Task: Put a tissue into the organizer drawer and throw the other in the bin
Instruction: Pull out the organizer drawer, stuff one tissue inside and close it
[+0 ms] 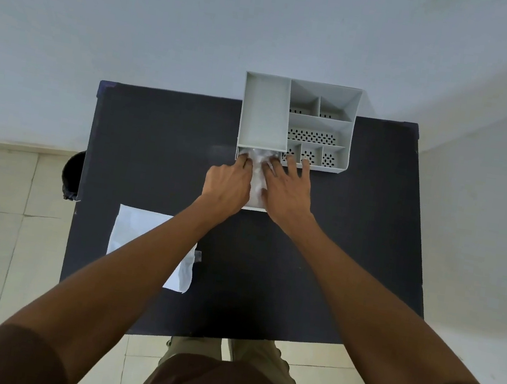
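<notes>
Left forearm (125, 258) covers spare tissue (139, 228); bin (73, 174) beside table (351, 254).

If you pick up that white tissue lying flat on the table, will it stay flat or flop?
Probably flop: the tissue looks thin, with a wrinkled right edge. It is likely very light, so a push might crumple it rather than slide it across the dark table.
</notes>
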